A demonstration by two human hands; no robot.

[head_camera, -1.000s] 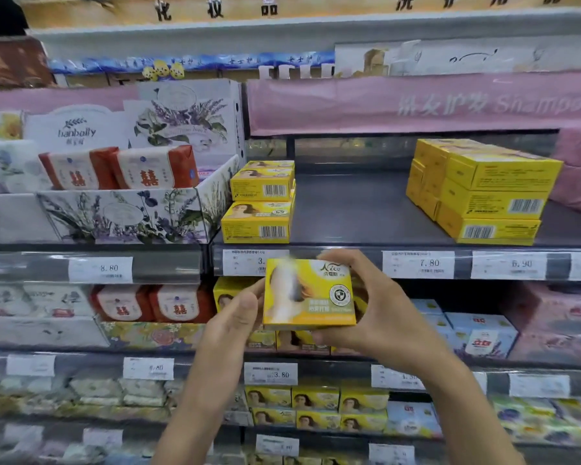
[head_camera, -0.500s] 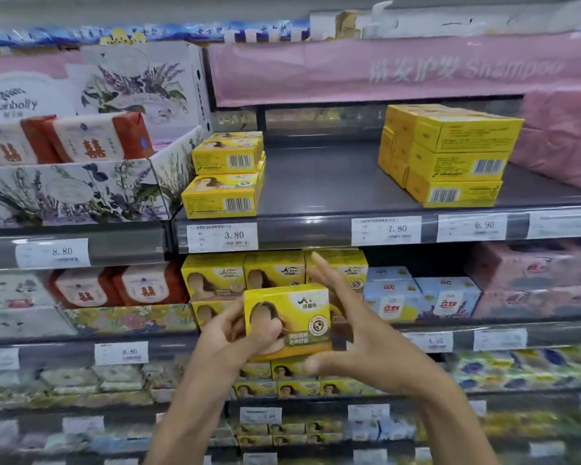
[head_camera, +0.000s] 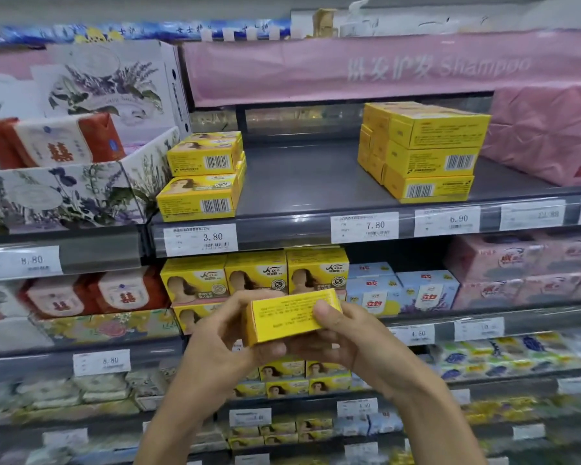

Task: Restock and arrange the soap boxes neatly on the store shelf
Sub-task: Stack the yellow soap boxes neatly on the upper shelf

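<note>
Soap box (head_camera: 289, 313): you have it in the air, held between both hands, its yellow face of small print turned toward you and its right end tilted a little higher. Your left grip (head_camera: 212, 344) is curled round the left end. Your right grip (head_camera: 353, 340) grasps the right end, with the thumb pressed on the printed face. The box sits just in front of a row (head_camera: 255, 273) of matching yellow boxes that stand upright on the shelf under the 3.80 tag (head_camera: 202, 239). On the grey shelf (head_camera: 299, 176) above, a pair (head_camera: 202, 177) of yellow boxes lies stacked at the left end, beside a floral carton (head_camera: 64, 193). A taller stack (head_camera: 426, 152) stands well apart to the right, with bare shelf between them.
</note>
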